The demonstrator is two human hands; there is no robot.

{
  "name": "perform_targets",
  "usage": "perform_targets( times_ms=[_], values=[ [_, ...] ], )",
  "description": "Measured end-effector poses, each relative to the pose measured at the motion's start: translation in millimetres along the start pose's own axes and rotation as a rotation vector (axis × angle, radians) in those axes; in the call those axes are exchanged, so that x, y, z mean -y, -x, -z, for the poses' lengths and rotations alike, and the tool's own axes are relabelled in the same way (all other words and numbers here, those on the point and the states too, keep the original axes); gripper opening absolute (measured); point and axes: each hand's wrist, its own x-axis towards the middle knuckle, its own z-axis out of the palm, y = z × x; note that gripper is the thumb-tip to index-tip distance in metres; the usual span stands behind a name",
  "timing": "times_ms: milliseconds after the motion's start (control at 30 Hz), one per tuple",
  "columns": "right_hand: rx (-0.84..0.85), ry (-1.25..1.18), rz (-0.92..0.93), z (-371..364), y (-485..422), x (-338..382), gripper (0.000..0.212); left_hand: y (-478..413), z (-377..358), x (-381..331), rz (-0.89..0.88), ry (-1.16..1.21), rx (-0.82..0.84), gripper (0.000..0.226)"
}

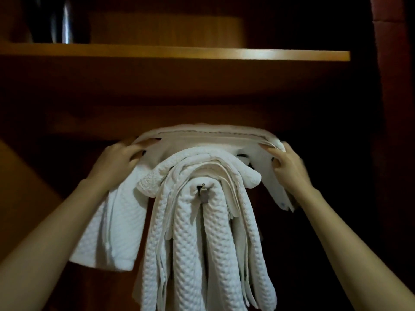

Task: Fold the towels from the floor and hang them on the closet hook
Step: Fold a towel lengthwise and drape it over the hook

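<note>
Several white waffle-weave towels point(197, 243) hang draped over a metal closet hook point(203, 191), whose tip shows between the folds. On top of the pile lies a folded white towel point(202, 140), spread wide. My left hand point(119, 160) grips its left end, fingers curled over the edge. My right hand point(285, 164) grips its right end, where the layered edges hang down. Both arms reach up from the lower corners.
A wooden closet shelf point(202, 55) runs across above the towels, with a dark shiny object point(60, 19) and a rounded wooden box point(166, 30) on it. The closet interior is dark. A reddish panel point(393, 63) stands at the right edge.
</note>
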Motion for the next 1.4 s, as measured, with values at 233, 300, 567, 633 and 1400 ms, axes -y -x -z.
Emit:
perform_targets(
  times_ms=[233,300,567,633,1400],
  values=[
    [-0.262,0.205,0.064,-25.1,-20.0,-4.2,0.039,-4.1,-8.5,-2.9,-0.077,-0.393,-0.165,0.033],
    [-0.275,0.09,0.066,-33.4,-8.5,-9.5,0.037,9.9,-16.5,-1.5,-0.136,-0.306,-0.224,0.027],
    [0.064,-0.755,-0.214,-3.0,21.7,-10.9,0.047,20.3,-5.8,-9.1,0.267,0.812,0.009,0.049],
    [0.036,-0.865,-0.197,14.3,15.5,-8.4,0.045,15.5,2.5,-4.7,0.346,0.998,0.002,0.042],
    [0.424,-0.576,0.031,3.1,-13.2,69.1,0.039,-14.9,3.1,-58.2,0.259,0.973,0.376,0.025]
  ],
)
